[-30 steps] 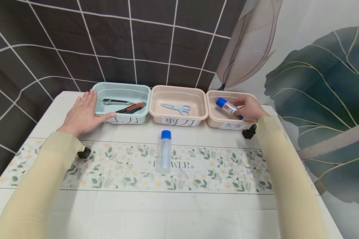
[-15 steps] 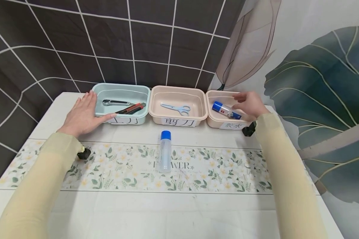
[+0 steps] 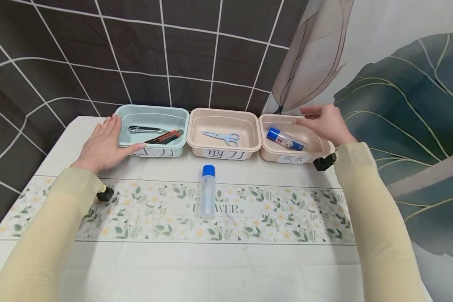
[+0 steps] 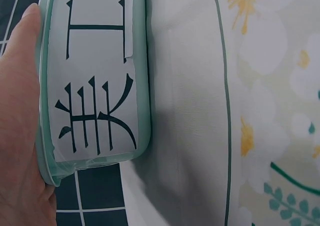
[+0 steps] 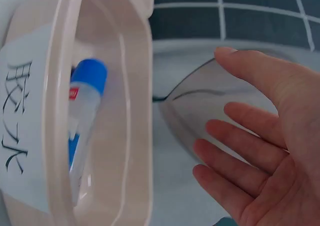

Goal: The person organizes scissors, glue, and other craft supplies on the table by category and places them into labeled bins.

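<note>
My left hand point(image 3: 102, 143) rests on the left end of a light blue bin point(image 3: 155, 110), its thumb along the front rim. Inside that bin lie a dark utility knife point(image 3: 146, 129) and red-and-black utility knives point(image 3: 164, 137). At the right, my right hand point(image 3: 327, 121) is above the right end of a pink bin point(image 3: 269, 154), fingers extended and holding nothing. In this bin a blue-capped glue bottle point(image 3: 285, 139) lies on its side; the right wrist view shows the hand apart from it. A second clear, blue-capped glue bottle point(image 3: 208, 193) lies on the table.
Between the two bins sits another pink bin point(image 3: 223, 111) holding light blue scissors point(image 3: 222, 137). White labels with dark characters mark the bin fronts. A dark tiled backdrop point(image 3: 188, 46) rises directly behind the row. The white tablecloth point(image 3: 166, 268) has a flowered band.
My right hand has let go of the glue bottle, which now lies in the right bin, and has lifted up and to the right. The left hand stays put.
</note>
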Demonstrator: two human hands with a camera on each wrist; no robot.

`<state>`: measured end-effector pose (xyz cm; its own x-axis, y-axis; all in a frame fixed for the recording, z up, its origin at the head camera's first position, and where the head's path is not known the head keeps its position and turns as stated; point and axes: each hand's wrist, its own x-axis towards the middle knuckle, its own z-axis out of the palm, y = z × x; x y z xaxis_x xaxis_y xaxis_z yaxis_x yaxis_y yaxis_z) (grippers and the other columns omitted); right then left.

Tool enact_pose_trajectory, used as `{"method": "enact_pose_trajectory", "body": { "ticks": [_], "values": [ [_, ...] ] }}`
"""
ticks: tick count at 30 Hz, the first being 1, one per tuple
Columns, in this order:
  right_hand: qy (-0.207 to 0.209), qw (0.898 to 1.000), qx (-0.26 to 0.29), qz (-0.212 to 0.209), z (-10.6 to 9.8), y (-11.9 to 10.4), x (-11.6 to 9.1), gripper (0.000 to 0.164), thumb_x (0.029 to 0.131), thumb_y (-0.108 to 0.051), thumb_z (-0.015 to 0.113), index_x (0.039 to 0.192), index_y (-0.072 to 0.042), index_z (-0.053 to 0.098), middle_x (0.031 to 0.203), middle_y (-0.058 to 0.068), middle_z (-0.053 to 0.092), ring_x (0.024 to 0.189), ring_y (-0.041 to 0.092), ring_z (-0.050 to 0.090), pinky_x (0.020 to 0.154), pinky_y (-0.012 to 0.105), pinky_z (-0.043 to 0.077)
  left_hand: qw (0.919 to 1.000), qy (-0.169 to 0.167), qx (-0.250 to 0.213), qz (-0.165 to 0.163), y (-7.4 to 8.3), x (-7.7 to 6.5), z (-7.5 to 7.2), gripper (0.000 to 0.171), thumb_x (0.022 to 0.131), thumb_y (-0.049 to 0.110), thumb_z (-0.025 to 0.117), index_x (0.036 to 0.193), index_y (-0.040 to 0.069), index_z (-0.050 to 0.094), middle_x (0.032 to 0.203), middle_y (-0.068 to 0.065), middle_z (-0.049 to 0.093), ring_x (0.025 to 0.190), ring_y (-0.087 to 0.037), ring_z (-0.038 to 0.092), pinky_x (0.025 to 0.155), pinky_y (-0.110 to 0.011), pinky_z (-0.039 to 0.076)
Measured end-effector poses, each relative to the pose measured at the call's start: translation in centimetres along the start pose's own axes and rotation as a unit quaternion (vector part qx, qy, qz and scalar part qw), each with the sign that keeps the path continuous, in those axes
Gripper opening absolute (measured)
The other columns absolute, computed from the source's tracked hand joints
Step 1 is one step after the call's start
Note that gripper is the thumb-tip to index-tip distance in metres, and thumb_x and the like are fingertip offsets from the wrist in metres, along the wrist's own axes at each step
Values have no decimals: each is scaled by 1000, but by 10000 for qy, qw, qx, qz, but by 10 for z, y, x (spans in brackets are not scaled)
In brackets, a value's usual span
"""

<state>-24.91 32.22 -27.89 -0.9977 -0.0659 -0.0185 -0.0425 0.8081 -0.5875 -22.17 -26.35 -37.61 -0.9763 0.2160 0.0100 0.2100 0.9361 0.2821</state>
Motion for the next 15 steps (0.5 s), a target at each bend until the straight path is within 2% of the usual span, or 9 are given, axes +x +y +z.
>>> {"method": "enact_pose_trajectory", "body": {
  "ticks": [8,15],
  "values": [
    [261,9996,-76,-70,-1,-14,-14,70,91,-50,74,144,-7,59,140,16,60,125,34,59,104,52,48,10000,12,-31,8,0,-1,0,117,94,75,45,155,-14,-2,164,-31,-5,152,-43,-5,122,-51,-8],
    [334,9994,-78,-35,-2,-25,-30,73,90,-54,73,146,-9,58,143,16,58,127,36,56,103,55,48,10000,26,-19,8,2,-1,0,117,94,75,45,155,-14,-1,164,-31,-5,152,-42,-5,122,-52,-6]
  ]
}}
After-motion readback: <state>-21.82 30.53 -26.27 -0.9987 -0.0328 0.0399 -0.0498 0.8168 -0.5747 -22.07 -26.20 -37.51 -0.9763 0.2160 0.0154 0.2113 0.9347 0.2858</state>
